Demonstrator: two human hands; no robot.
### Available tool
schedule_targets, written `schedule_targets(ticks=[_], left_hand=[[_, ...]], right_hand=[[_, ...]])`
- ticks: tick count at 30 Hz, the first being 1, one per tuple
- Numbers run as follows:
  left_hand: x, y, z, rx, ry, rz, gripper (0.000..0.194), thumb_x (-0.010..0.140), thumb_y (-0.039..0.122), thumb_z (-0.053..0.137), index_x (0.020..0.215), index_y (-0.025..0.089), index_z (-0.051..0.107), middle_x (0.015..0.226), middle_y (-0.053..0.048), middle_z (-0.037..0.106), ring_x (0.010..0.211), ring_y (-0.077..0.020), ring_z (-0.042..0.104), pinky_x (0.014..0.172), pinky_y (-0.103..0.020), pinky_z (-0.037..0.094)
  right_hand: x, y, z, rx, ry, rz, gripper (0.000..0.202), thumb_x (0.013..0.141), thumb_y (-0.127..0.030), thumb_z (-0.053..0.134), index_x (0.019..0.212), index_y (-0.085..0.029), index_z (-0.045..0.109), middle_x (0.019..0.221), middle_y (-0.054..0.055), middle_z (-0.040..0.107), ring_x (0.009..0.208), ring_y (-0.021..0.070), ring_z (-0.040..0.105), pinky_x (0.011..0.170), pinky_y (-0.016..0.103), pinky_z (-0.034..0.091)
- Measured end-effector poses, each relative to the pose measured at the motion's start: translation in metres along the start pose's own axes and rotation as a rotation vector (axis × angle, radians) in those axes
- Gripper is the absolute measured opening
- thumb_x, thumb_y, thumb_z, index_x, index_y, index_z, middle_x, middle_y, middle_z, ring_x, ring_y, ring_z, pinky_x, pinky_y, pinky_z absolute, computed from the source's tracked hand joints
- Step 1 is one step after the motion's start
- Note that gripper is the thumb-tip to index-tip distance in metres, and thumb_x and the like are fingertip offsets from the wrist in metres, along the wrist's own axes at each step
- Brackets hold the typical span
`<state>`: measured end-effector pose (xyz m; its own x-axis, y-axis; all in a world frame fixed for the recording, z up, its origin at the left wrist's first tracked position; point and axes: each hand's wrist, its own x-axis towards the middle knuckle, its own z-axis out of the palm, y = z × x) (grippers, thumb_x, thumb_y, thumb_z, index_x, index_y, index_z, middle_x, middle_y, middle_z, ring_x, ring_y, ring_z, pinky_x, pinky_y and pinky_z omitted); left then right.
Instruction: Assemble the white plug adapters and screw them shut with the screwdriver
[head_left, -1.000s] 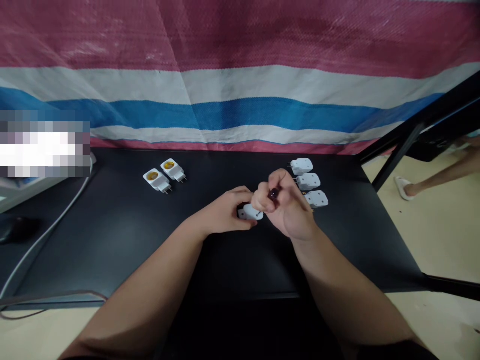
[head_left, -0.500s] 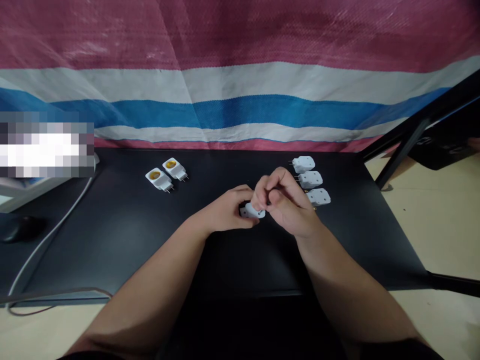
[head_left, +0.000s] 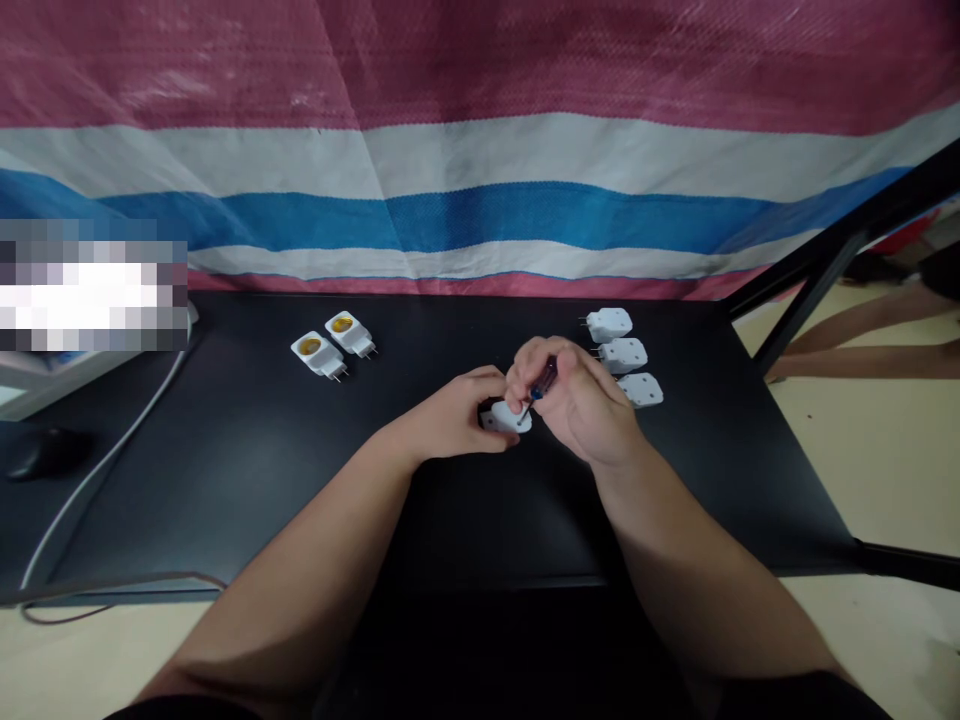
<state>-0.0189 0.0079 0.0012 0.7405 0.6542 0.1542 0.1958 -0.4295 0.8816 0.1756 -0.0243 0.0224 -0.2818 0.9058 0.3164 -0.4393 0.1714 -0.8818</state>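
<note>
My left hand [head_left: 457, 415] grips a white plug housing [head_left: 506, 418] at the middle of the black table, thumb and fingers on its sides. In my right hand [head_left: 574, 405] is a small screwdriver [head_left: 545, 378] with a dark translucent handle, tilted, its tip on a hole in that housing. Three similar white housings [head_left: 609, 323] with holes in their faces lie in a column beyond my right hand. Two white plug units [head_left: 316, 353] with round yellow centres lie to the left, prongs pointing right.
A black mouse [head_left: 49, 453] and a white cable [head_left: 112, 470] are on the left of the table [head_left: 247, 480], near a blurred-out bright object. A striped sheet [head_left: 480, 215] hangs behind. Black frame bars and a person's legs [head_left: 862, 330] show at right.
The fingers of my right hand have shifted, and the screwdriver's handle and shaft now show. At the far right, the person's legs have come further into view.
</note>
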Motion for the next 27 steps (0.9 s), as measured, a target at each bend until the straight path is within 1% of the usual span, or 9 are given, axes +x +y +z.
schedule_targets(ticks=[3, 5, 7, 10, 12, 18, 22, 24, 27], left_hand=[[0.001, 0.003, -0.001, -0.003, -0.018, 0.001, 0.029, 0.084, 0.022, 0.083, 0.112, 0.022, 0.078, 0.115, -0.007, 0.069, 0.113, -0.0263, 0.068, 0.103, -0.043, 0.056], [0.001, 0.004, -0.002, 0.010, -0.025, 0.004, 0.028, 0.084, 0.022, 0.083, 0.111, 0.021, 0.077, 0.113, -0.007, 0.069, 0.111, -0.0259, 0.067, 0.102, -0.042, 0.055], [0.002, 0.004, -0.002, 0.026, -0.026, 0.007, 0.027, 0.083, 0.022, 0.084, 0.109, 0.021, 0.076, 0.110, -0.006, 0.069, 0.107, -0.0245, 0.067, 0.098, -0.040, 0.055], [0.002, 0.003, -0.002, 0.031, -0.017, -0.008, 0.033, 0.081, 0.024, 0.085, 0.113, 0.022, 0.074, 0.109, -0.004, 0.068, 0.102, -0.0225, 0.066, 0.090, -0.036, 0.055], [0.002, 0.003, -0.002, 0.029, -0.014, -0.026, 0.034, 0.081, 0.024, 0.086, 0.112, 0.022, 0.073, 0.108, -0.004, 0.067, 0.100, -0.0220, 0.066, 0.087, -0.035, 0.055], [0.002, 0.004, -0.003, 0.034, -0.024, -0.015, 0.028, 0.082, 0.024, 0.086, 0.106, 0.020, 0.073, 0.110, -0.005, 0.068, 0.104, -0.0239, 0.067, 0.093, -0.039, 0.055], [0.002, 0.003, -0.002, -0.001, -0.037, -0.012, 0.031, 0.083, 0.022, 0.085, 0.113, 0.022, 0.076, 0.113, -0.006, 0.069, 0.107, -0.0245, 0.067, 0.095, -0.040, 0.056], [0.001, 0.002, -0.002, -0.017, -0.035, -0.012, 0.032, 0.083, 0.022, 0.085, 0.114, 0.023, 0.076, 0.114, -0.006, 0.069, 0.108, -0.0246, 0.067, 0.096, -0.040, 0.056], [0.001, 0.001, -0.001, -0.023, -0.028, -0.009, 0.027, 0.083, 0.022, 0.085, 0.108, 0.023, 0.076, 0.110, -0.005, 0.066, 0.105, -0.0232, 0.066, 0.092, -0.038, 0.055]], right_hand=[[-0.001, -0.006, 0.000, 0.033, -0.041, 0.072, 0.050, 0.110, -0.071, 0.050, 0.097, -0.025, 0.067, 0.058, -0.007, 0.038, 0.050, 0.0143, 0.038, 0.054, 0.032, 0.039], [0.001, -0.013, 0.001, 0.037, -0.023, 0.064, 0.058, 0.107, -0.081, 0.045, 0.092, -0.027, 0.062, 0.053, -0.010, 0.026, 0.046, 0.0136, 0.026, 0.051, 0.030, 0.032], [0.003, -0.020, 0.002, 0.000, 0.047, 0.032, 0.062, 0.101, -0.088, 0.048, 0.085, -0.029, 0.053, 0.053, -0.010, 0.023, 0.047, 0.0138, 0.023, 0.051, 0.030, 0.032], [0.006, -0.024, 0.001, -0.072, 0.162, -0.008, 0.060, 0.097, -0.087, 0.056, 0.084, -0.030, 0.046, 0.057, -0.008, 0.027, 0.049, 0.0151, 0.028, 0.052, 0.031, 0.038], [0.007, -0.020, 0.000, -0.090, 0.183, -0.029, 0.055, 0.099, -0.083, 0.058, 0.088, -0.030, 0.045, 0.060, -0.008, 0.028, 0.052, 0.0159, 0.031, 0.055, 0.032, 0.041], [0.005, 0.000, 0.000, -0.090, 0.112, -0.055, 0.041, 0.107, -0.069, 0.057, 0.096, -0.031, 0.047, 0.068, -0.006, 0.038, 0.060, 0.0161, 0.040, 0.060, 0.032, 0.045], [0.001, 0.006, -0.002, -0.123, 0.054, -0.129, 0.028, 0.111, -0.054, 0.062, 0.101, -0.030, 0.052, 0.074, -0.005, 0.051, 0.064, 0.0143, 0.048, 0.062, 0.030, 0.047], [-0.001, 0.009, -0.004, -0.147, 0.035, -0.178, 0.023, 0.110, -0.048, 0.066, 0.104, -0.030, 0.053, 0.082, -0.004, 0.057, 0.065, 0.0130, 0.054, 0.061, 0.029, 0.051], [-0.002, 0.013, -0.005, -0.180, 0.082, -0.217, 0.029, 0.104, -0.044, 0.076, 0.105, -0.030, 0.051, 0.097, -0.003, 0.060, 0.066, 0.0106, 0.061, 0.059, 0.028, 0.055]])
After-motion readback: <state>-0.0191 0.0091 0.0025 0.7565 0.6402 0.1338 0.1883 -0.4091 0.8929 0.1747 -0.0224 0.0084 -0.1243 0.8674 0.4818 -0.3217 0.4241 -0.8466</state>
